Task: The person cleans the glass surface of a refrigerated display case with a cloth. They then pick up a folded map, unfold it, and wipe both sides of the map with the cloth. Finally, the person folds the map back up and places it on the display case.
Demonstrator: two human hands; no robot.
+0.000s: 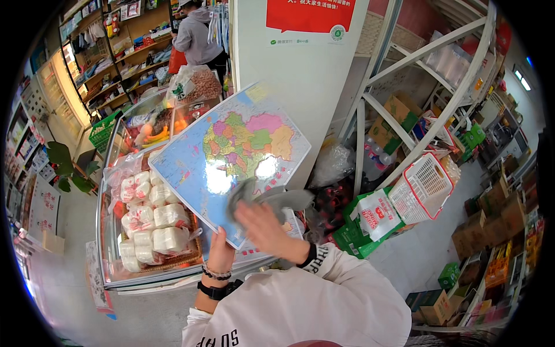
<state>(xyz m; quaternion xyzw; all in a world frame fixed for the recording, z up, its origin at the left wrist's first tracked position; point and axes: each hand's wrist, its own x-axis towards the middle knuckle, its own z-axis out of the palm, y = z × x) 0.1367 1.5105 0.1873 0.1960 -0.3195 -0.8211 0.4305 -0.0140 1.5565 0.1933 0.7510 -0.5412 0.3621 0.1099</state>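
A glossy, coloured map board [234,147] with bright glare on it is tilted above a glass display counter. My left hand [222,245] grips its lower edge, the thumb resting on the front face. With my right hand [260,225] I press a grey cloth [247,199] onto the lower part of the map; both cloth and hand are blurred. Partly hidden beneath the board and my right arm lies another map sheet [292,223]. Left of the board, wrapped white packs [171,221] are piled in a wicker basket [197,249].
A white pillar [299,73] stands behind the board. Right of it are a metal frame [390,121], a white plastic basket [422,186] and a green bag [355,243]. A bag of peanuts [201,84] sits at the counter's far end. A person [197,34] stands by the shelves beyond.
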